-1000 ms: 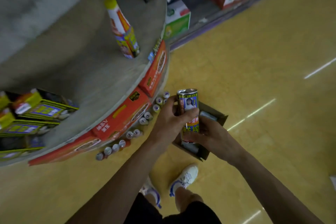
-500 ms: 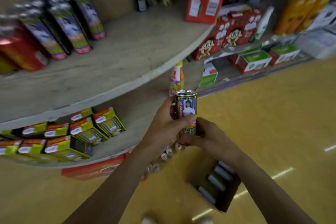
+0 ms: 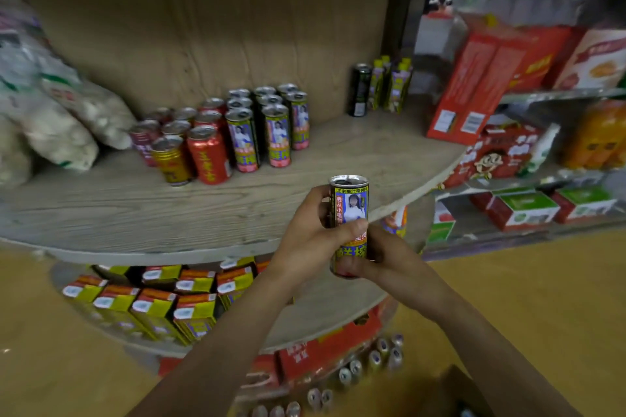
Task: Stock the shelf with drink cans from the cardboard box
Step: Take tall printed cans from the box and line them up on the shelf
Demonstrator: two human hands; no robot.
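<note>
Grip of left hand (image 3: 305, 234) and right hand (image 3: 389, 259) on tall yellow-labelled metal drink can (image 3: 350, 206), upright. Beyond, curved wooden shelf (image 3: 189, 213) holding matching cans (image 3: 276, 135).

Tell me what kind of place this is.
Probably a small grocery shop: a wooden shelf holds rows of drink cans, cartons are stacked on the tier below, and boxes of packaged goods fill the racks at right.

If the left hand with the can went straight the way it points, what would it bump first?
Probably the wooden shelf: the left hand, gripping the can, points at its bare board right of the tall cans. Depth is hard to judge, so it might clear the edge.
</note>
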